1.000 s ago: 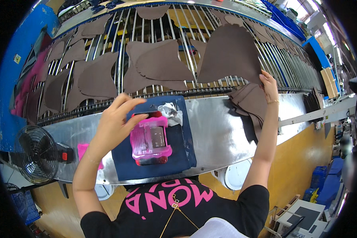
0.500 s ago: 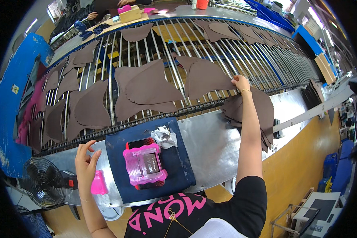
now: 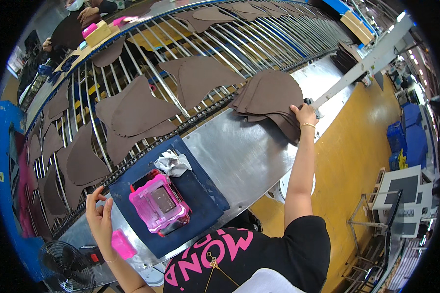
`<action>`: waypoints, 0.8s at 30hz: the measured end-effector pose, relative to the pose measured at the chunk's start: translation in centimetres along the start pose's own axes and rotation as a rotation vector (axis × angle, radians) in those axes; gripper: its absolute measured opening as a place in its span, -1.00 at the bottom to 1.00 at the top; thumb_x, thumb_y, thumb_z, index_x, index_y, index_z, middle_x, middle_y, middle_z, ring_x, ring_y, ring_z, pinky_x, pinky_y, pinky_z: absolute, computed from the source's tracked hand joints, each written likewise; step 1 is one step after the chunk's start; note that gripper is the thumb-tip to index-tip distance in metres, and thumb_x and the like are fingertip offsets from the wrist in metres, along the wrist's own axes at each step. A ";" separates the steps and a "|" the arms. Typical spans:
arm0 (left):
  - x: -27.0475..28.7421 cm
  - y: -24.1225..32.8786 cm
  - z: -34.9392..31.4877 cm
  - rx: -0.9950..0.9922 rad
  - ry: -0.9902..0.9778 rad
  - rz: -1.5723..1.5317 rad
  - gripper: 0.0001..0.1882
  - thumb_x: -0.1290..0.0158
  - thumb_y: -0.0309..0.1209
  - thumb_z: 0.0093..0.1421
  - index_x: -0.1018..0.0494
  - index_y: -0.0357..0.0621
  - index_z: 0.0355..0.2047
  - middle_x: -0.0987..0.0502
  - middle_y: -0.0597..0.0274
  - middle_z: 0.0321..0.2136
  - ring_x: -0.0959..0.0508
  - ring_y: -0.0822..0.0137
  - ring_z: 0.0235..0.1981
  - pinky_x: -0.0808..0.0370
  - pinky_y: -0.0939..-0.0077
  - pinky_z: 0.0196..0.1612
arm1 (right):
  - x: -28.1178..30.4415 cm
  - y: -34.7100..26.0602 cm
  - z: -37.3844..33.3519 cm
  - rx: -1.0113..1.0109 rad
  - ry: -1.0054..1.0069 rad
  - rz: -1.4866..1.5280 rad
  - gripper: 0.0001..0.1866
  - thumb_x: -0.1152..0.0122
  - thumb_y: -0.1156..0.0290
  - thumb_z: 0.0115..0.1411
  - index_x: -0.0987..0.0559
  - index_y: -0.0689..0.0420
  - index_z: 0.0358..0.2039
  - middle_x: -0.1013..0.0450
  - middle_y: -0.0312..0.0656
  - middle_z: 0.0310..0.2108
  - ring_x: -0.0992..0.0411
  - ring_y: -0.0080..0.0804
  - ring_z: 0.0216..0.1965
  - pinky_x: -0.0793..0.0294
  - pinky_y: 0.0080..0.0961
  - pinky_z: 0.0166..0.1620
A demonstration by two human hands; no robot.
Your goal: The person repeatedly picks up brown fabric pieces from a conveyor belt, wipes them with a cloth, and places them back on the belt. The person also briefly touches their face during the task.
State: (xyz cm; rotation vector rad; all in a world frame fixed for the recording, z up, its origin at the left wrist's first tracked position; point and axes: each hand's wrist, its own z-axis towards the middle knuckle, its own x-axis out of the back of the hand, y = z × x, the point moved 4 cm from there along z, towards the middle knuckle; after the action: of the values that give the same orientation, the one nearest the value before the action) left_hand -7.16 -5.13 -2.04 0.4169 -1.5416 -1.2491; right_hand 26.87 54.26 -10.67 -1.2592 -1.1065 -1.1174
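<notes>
A fanned stack of dark brown, curved cut pieces (image 3: 271, 95), which look like fabric or leather, lies at the right of the metal table, partly over the conveyor's edge. At the stack's right edge is my right hand (image 3: 305, 115), its thumb on top and its fingers closed at the rim; how many pieces it grips is hidden. My left hand (image 3: 100, 215) hangs near the table's left part with curled fingers apart and nothing in them. Beside it lie a pink block (image 3: 123, 244) and a dark blue mat (image 3: 208, 195) bearing a pink, clear-topped device (image 3: 159, 202).
A roller conveyor (image 3: 181, 110) carries more brown pieces (image 3: 144, 110) in overlapping groups. Crumpled white paper (image 3: 173, 162) rests on the mat. A black fan (image 3: 66, 266) stands at lower left. A grey metal bar (image 3: 357, 73) slants past the stack. Across the conveyor, another person handles brown material.
My right hand has gone from the tip of a piece on the conveyor to the stack's right edge. The view has turned right. My left hand keeps its curled pose.
</notes>
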 end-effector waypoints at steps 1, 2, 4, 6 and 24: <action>-0.2 0.3 0.0 -0.023 -0.028 0.019 -0.62 -0.10 -0.55 0.17 -0.40 -0.17 0.02 -0.28 0.40 -0.36 -0.11 0.70 -0.62 -0.05 0.77 -0.61 | 0.7 -0.3 -0.6 -0.045 -0.005 0.008 -0.32 -0.24 -0.22 -0.02 -0.51 0.00 -0.01 -0.46 -0.02 -0.02 -0.43 0.00 0.00 -0.30 -0.01 0.07; -0.5 0.5 0.0 -0.046 -0.054 0.038 -0.62 -0.08 -0.54 0.19 -0.38 -0.16 0.04 -0.28 0.41 -0.34 -0.14 0.70 -0.61 -0.07 0.79 -0.59 | 1.2 -0.3 -0.8 -0.089 -0.009 0.017 -0.29 -0.24 -0.23 -0.03 -0.49 -0.02 0.03 -0.46 -0.03 -0.01 -0.42 0.00 0.02 -0.28 0.01 0.09; -0.6 0.9 -0.3 -0.063 -0.080 0.055 -0.62 -0.06 -0.54 0.21 -0.36 -0.15 0.06 -0.29 0.41 -0.33 -0.16 0.71 -0.60 -0.09 0.80 -0.57 | 0.2 0.7 -0.2 -0.100 0.042 0.056 -0.19 -0.25 -0.28 -0.08 -0.42 -0.05 0.11 -0.42 -0.03 0.03 -0.38 -0.05 0.07 -0.23 0.02 0.10; -0.4 1.0 -0.8 -0.049 -0.080 0.048 -0.61 -0.05 -0.54 0.21 -0.35 -0.15 0.06 -0.28 0.41 -0.33 -0.16 0.71 -0.60 -0.08 0.81 -0.56 | 0.5 0.6 -1.1 -0.132 0.089 0.060 -0.16 -0.26 -0.31 -0.11 -0.42 -0.05 0.11 -0.39 -0.02 0.05 -0.36 -0.07 0.09 -0.25 0.01 0.09; -2.2 5.6 0.9 -0.186 0.073 -0.104 -0.49 -0.20 -0.46 0.08 -0.37 -0.18 0.07 -0.35 0.22 -0.15 -0.46 0.50 -0.30 -0.50 0.65 -0.36 | 16.6 -11.2 -18.8 0.664 0.161 1.043 -0.71 -0.01 0.21 0.32 -0.47 0.12 -0.09 -0.41 -0.34 -0.56 -0.24 -0.73 -0.72 -0.25 -0.73 -0.74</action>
State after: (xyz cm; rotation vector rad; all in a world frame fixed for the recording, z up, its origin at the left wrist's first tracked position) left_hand -5.29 -0.74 1.82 0.4206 -1.3434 -1.4286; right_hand 17.95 35.23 7.07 -0.9530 -0.4708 -0.0321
